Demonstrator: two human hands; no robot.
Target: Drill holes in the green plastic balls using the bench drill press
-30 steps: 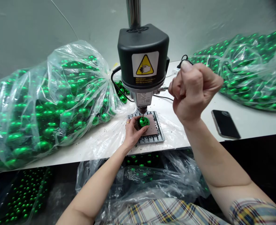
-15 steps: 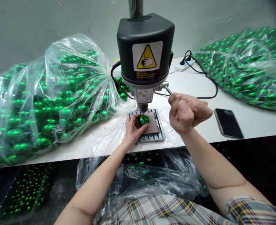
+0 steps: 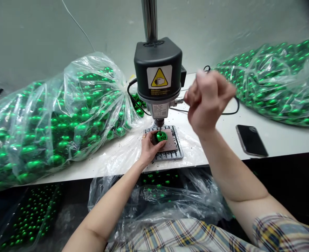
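Bearing a yellow triangular hand-warning sticker point(image 3: 159, 77), the black bench drill press point(image 3: 158, 71) stands over a shiny green ball point(image 3: 160, 136), pinched by the left hand point(image 3: 149, 146) at six o'clock; right hand point(image 3: 207, 98) clenches its lever, blurred.

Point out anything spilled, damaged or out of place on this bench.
Dark specks of debris lie scattered on the white tabletop around the drill press's ribbed base plate. A black smartphone lies close to the table's front edge. Nothing looks damaged.
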